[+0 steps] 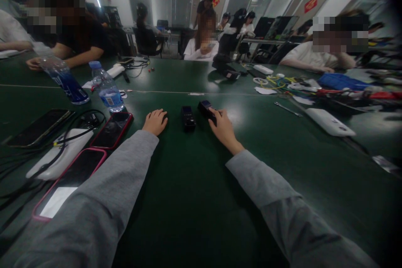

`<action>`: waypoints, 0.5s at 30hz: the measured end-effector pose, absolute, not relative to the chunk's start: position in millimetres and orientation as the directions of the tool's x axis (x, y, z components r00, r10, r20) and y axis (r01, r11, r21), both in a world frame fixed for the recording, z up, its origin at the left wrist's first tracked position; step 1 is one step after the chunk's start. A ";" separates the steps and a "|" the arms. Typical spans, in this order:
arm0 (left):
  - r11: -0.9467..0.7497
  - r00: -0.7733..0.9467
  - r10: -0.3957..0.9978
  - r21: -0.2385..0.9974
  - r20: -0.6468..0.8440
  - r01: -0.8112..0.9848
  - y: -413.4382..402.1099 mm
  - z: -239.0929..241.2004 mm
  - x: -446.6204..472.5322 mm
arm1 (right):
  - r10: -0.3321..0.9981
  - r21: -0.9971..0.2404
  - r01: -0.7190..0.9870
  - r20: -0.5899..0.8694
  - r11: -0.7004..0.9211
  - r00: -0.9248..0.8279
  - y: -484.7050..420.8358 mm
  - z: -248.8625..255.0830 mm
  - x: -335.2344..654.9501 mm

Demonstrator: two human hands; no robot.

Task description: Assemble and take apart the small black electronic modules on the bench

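My right hand [223, 129] is closed around the near end of a black handheld device [204, 106] with a small screen. The device sits tilted on the green table, its lower part covered by my fingers. Just left of it lies a second black handheld device [188, 118], similar in shape, with a screen and buttons; neither hand touches it. Further left, my left hand [155, 122] rests palm down on the table, fingers loosely spread and holding nothing. Both forearms are in grey sleeves.
Phones [112, 130], a white power bank [59, 155], cables and two water bottles [108, 88] crowd the left. At right are a wrench-like metal tool [287, 109], a white power bank [329, 121], tangled wires and a blue bag [344, 82]. Several people sit around the table [194, 201].
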State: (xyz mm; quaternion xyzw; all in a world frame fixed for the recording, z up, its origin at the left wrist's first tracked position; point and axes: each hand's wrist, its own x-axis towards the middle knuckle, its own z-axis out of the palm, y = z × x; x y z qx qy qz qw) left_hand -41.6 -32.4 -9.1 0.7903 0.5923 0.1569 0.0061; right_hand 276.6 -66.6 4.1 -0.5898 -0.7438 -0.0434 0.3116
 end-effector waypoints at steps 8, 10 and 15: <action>-0.290 0.243 0.943 0.202 0.228 0.935 -32.9 -7.7 -41.1 | 0.850 -0.236 0.943 0.520 0.236 -0.082 -110.1 11.7 272.4; -0.293 0.245 0.942 0.204 0.231 0.934 -31.5 -9.1 -41.9 | 0.853 -0.204 0.958 0.518 0.201 -0.069 -116.0 12.8 272.9; -0.299 0.251 0.940 0.199 0.232 0.933 -30.5 -10.2 -42.1 | 0.855 -0.145 0.978 0.516 0.147 -0.052 -116.3 15.8 271.3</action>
